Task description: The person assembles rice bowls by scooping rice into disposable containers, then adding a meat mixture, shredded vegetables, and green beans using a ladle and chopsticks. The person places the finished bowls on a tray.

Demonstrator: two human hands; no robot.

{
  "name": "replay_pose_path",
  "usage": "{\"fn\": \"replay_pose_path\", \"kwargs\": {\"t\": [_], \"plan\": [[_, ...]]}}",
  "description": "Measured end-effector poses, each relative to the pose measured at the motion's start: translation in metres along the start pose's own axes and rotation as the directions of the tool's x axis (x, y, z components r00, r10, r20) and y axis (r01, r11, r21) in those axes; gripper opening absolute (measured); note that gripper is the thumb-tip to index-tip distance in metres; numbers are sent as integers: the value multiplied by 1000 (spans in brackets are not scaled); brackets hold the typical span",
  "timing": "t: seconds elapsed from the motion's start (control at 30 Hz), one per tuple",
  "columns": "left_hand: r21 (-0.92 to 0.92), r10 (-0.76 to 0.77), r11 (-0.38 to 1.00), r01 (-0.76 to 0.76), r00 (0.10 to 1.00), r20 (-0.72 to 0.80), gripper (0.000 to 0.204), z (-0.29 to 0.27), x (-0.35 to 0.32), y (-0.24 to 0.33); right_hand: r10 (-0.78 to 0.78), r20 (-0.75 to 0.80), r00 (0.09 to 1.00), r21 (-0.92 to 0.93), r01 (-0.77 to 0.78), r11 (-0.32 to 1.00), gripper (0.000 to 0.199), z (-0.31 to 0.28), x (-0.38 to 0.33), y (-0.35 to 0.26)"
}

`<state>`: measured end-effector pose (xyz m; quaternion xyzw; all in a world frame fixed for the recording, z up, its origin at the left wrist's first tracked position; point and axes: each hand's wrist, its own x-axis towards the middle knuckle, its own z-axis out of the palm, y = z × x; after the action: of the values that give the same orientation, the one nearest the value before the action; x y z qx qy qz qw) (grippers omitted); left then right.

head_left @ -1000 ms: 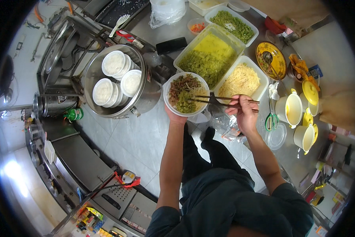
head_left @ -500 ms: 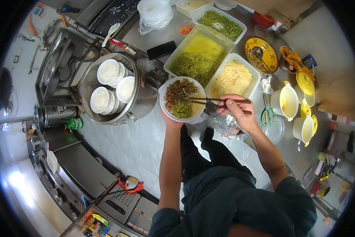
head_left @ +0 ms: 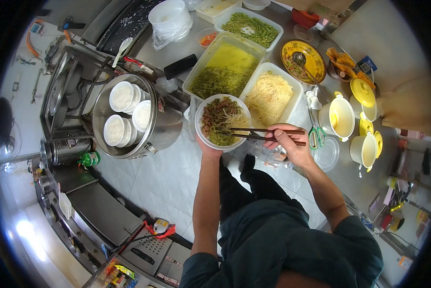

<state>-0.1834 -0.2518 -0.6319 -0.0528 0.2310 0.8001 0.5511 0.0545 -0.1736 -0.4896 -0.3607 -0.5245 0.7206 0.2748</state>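
- A big metal pot (head_left: 133, 117) is seen at the left, on the stove. Small white bowls (head_left: 124, 113) are packed inside it.
- A long tub of green and yellow food (head_left: 222, 69) is set on the counter. A tub of pale noodles (head_left: 270, 96) is placed just beside it.
- A round white bowl (head_left: 222, 122) is held up from below by the left hand (head_left: 209, 149). Only a little of that hand is seen under the bowl, so how the fingers are curled cannot be told. The bowl is filled with brown bits, greens and noodles, and it is kept in front of the two tubs.
- The right hand (head_left: 290, 146) is closed around dark chopsticks (head_left: 263, 134). Their tips are dipped into the bowl's food.
- Green scissors (head_left: 315, 134) are left near the right hand.
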Motion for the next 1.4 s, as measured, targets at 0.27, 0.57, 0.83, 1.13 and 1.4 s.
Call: {"fn": "replay_pose_path", "kwargs": {"t": [0.27, 0.57, 0.83, 1.13, 1.4], "plan": [[-53, -17, 998, 14, 999, -46, 61, 1, -7, -26, -164, -425, 890, 179, 260, 949, 27, -99, -17, 28], [93, -138, 985, 142, 989, -49, 63, -9, -32, -50, -80, -724, 685, -110, 1, 994, 74, -94, 48, 176], [45, -537, 836, 547, 797, 276, 77, -34, -61, -71, -393, -664, 636, -723, -413, 554, 68, -122, -132, 168], [80, -760, 640, 764, 615, 210, 72, -66, -105, -169, -301, -454, 839, -888, -453, 77, 26, -220, -216, 206], [170, -726, 668, 725, 685, -67, 60, -26, -133, -311, -611, -790, -49, -576, -281, 768, 16, -266, -322, 190]]}}
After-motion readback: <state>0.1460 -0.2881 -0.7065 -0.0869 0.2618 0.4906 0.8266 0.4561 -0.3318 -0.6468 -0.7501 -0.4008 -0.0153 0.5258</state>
